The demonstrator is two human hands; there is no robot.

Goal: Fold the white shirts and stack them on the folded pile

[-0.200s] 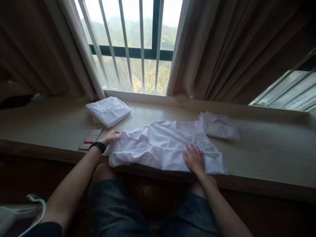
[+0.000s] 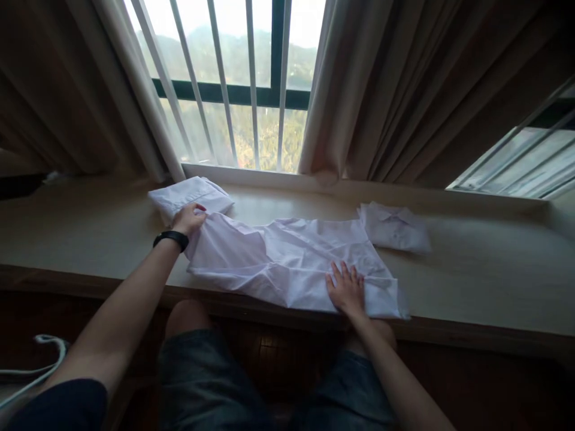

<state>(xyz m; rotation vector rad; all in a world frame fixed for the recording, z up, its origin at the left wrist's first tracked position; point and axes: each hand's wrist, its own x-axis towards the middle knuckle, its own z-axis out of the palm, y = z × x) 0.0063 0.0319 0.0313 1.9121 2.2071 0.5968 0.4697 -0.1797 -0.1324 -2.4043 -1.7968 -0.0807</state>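
A white shirt (image 2: 287, 257) lies spread along the front of the wooden sill, partly creased, its near edge at the sill's lip. My left hand (image 2: 189, 219), with a black band at the wrist, pinches the shirt's left end and holds it slightly raised. My right hand (image 2: 347, 288) rests flat on the shirt's right part, fingers spread. Just behind my left hand is a folded white garment (image 2: 197, 193). Beyond the shirt's far right corner sits another folded white shirt (image 2: 395, 227), its collar and buttons showing.
The wooden sill (image 2: 471, 275) runs across the view beneath a barred window (image 2: 229, 126). Brown curtains (image 2: 381, 90) hang on both sides. My knees are below the sill's front edge. A white cord (image 2: 54, 347) shows at the lower left.
My left hand has moved away from me and slightly left, pulling the shirt's left end out flatter. The phone-like item beside it is no longer visible. My right hand stays on the shirt.
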